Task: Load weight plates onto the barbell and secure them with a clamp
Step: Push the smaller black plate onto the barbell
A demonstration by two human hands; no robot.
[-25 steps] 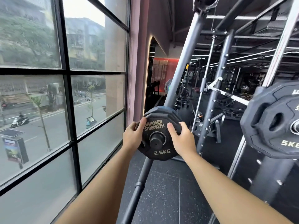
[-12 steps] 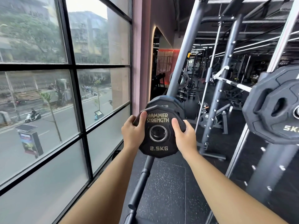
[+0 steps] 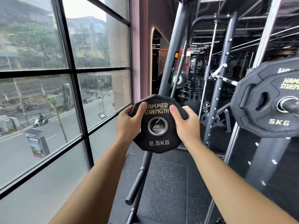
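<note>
Both bare forearms reach forward. The left hand (image 3: 129, 122) and right hand (image 3: 186, 125) clasp the black many-sided rubber 2.5KG weight plate (image 3: 159, 146) by its upper edges, thumbs on the lettered face. It is upright in the air above a slanted dark metal rack post (image 3: 137, 180). Lettering shows through its steel-ringed hole, perhaps from another plate behind. Further right, a black 5KG plate (image 3: 262, 126) sits on a steel bar sleeve (image 3: 290, 107).

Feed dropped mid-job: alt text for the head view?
The left hand and right hand hold a 2.5 kg Hammer Strength plate upright by its upper sides, thumbs on its face. At right, a 5 kg plate sits on a barbell sleeve; a window is at left.
</note>
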